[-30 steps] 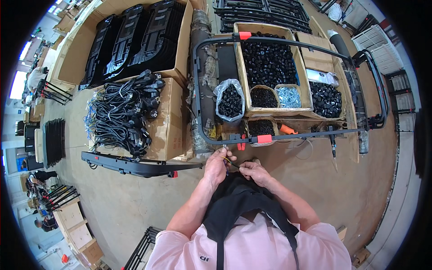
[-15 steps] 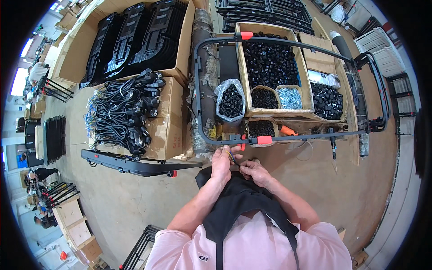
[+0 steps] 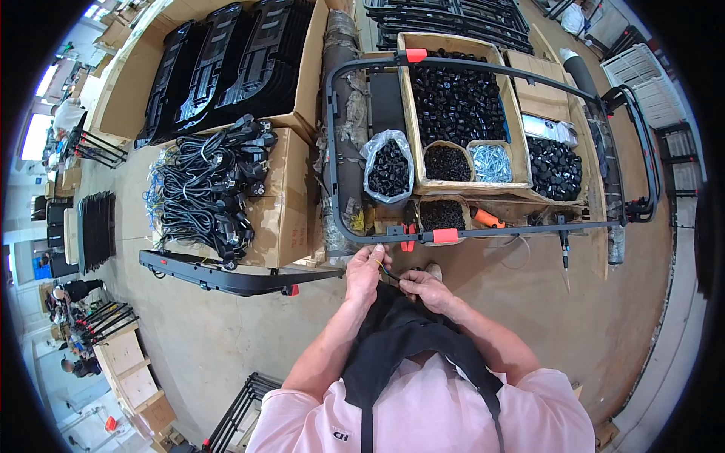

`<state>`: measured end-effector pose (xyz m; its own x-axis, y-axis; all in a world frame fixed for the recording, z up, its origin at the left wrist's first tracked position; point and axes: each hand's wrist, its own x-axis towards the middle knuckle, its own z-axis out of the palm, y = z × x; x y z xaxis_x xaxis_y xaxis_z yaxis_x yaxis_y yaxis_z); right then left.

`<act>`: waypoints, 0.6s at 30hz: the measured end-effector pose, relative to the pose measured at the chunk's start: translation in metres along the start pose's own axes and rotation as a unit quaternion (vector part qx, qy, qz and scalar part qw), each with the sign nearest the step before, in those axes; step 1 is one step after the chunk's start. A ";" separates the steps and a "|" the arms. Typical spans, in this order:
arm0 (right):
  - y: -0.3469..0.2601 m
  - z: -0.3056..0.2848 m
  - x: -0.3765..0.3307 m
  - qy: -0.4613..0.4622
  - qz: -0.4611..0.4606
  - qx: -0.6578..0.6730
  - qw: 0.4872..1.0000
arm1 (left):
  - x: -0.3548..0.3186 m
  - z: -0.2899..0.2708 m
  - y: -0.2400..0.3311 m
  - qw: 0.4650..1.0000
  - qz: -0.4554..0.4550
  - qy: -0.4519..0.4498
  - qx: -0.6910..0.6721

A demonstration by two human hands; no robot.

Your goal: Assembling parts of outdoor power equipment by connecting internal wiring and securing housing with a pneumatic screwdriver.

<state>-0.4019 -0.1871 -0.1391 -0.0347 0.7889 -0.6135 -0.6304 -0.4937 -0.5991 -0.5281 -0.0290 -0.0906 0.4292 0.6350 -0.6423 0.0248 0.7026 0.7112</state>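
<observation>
Black tubular frame (image 3: pixel 483 226) lies across the parts boxes, unmoved over the last second. Both hands have drawn back from its near bar toward the apron. Left hand (image 3: pixel 365 270) and right hand (image 3: pixel 423 288) pinch a small dark part (image 3: pixel 390 273) between them (identity unclear).

Pink short-sleeved shirt, black apron, bare forearms
</observation>
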 end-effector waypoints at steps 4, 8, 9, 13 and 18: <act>-0.002 0.001 0.003 -0.002 0.010 -0.013 1.000 | 0.001 -0.001 0.002 0.998 0.031 0.011 0.048; 0.002 0.004 0.007 -0.006 0.020 0.009 1.000 | 0.004 -0.002 -0.002 0.999 -0.002 0.040 0.034; 0.004 0.002 0.008 -0.004 0.022 0.012 1.000 | 0.002 0.002 -0.001 0.999 -0.006 0.040 0.036; 0.010 0.000 0.011 -0.012 0.023 0.040 0.999 | -0.006 0.006 0.001 0.992 0.057 0.042 0.104; 0.016 0.006 0.016 -0.017 0.043 0.066 0.997 | -0.002 0.004 0.000 0.999 0.011 0.035 0.030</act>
<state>-0.4170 -0.1803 -0.1556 -0.1175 0.7584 -0.6411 -0.7205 -0.5094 -0.4706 -0.5250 -0.0315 -0.0880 0.3651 0.6722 -0.6440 0.0719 0.6694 0.7394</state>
